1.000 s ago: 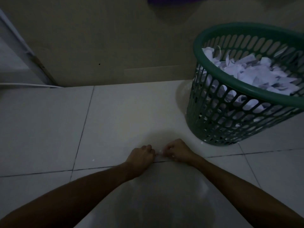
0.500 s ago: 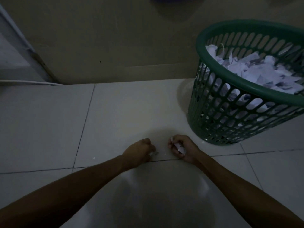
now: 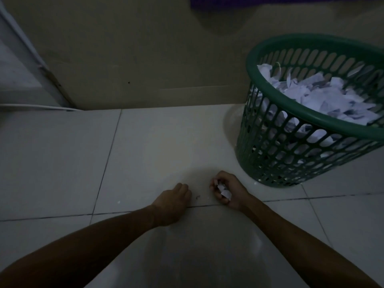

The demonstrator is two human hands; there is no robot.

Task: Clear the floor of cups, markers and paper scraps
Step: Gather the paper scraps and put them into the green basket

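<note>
At six o'clock on the floor tiles (image 3: 62, 163), the left hand (image 3: 171, 201) curls knuckles-down (grip unclear in this dimness), while the right hand (image 3: 225, 190) clutches gathered paper scraps (image 3: 223, 189), probably for the green basket (image 3: 311, 119) at two o'clock.

The green slatted basket (image 3: 286, 154) is standing on the tiled floor (image 3: 62, 159) against the wall (image 3: 145, 48), holding a heap of torn paper (image 3: 324, 98). Just in front of the basket, the right hand (image 3: 227, 190) is curling round a few white paper scraps (image 3: 224, 191). Further from the basket, the left hand (image 3: 172, 201) is resting knuckles-up on the floor, fingers curled under. A small dark speck (image 3: 197, 197) is lying between the hands.
</note>
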